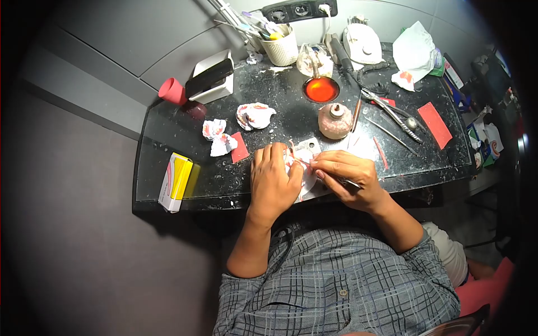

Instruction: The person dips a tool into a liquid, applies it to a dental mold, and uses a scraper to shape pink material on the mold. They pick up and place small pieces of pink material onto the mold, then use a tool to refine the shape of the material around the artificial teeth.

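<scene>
My left hand (273, 182) is closed around a white-and-pink dental model (291, 162) near the front edge of the desk. My right hand (348, 176) pinches a thin tool with a dark handle (353, 183), its tip pointing at the model. The exact tip is hidden by the fingers. A pale plate with a hole (311, 145) shows just behind the model. Beyond my right hand stands a wax-spattered spirit lamp (335, 122). Left of my left hand lies a red wax sheet (240, 147), touching white plaster casts with pink parts (220, 137).
Farther back are another cast (255, 116), a round pan of glowing orange-red liquid (321, 89) and a tool cup (280, 47). Pliers (392, 112), a slim metal instrument (390, 135) and a red wax sheet (435, 125) lie at right. A yellow-and-white box (176, 182) stands at left.
</scene>
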{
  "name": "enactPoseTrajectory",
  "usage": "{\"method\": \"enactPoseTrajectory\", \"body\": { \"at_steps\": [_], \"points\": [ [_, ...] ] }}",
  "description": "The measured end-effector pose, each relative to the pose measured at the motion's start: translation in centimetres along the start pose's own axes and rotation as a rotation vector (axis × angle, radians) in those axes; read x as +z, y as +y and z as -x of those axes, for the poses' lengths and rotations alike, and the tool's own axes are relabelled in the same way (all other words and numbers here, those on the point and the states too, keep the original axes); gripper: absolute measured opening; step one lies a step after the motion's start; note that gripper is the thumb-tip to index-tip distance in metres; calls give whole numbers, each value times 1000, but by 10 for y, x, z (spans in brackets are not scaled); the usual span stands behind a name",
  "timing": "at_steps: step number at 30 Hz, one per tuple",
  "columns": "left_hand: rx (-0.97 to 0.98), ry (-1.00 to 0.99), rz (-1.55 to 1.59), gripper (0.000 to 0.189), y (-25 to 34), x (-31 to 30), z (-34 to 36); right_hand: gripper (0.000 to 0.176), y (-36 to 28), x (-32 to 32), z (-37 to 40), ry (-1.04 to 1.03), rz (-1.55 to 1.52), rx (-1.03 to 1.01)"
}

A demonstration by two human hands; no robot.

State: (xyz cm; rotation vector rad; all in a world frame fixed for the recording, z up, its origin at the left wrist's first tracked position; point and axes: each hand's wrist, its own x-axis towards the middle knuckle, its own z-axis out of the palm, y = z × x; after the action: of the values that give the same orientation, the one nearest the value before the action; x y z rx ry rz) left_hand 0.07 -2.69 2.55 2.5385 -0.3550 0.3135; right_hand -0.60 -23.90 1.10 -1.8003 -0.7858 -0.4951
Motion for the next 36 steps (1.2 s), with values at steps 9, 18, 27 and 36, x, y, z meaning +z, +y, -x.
{"method": "enactPoseTrajectory", "body": {
  "at_steps": [9, 18, 27, 36],
  "points": [
    [-7, -26, -58, 31, 4, -1, 0, 26, 4, -1, -1, -40, -5, -49],
    [-8, -44, -61, 32, 4, -1, 0, 25, 6, -3, -1, -70, -37, -23],
    [-6, -32, -54, 30, 3, 2, -1, 25, 3, -5, -3, -94, -41, -13],
    [-22, -63, -63, 31, 4, -1, -1, 23, 0, -9, -6, -118, -60, 29]
  ]
}}
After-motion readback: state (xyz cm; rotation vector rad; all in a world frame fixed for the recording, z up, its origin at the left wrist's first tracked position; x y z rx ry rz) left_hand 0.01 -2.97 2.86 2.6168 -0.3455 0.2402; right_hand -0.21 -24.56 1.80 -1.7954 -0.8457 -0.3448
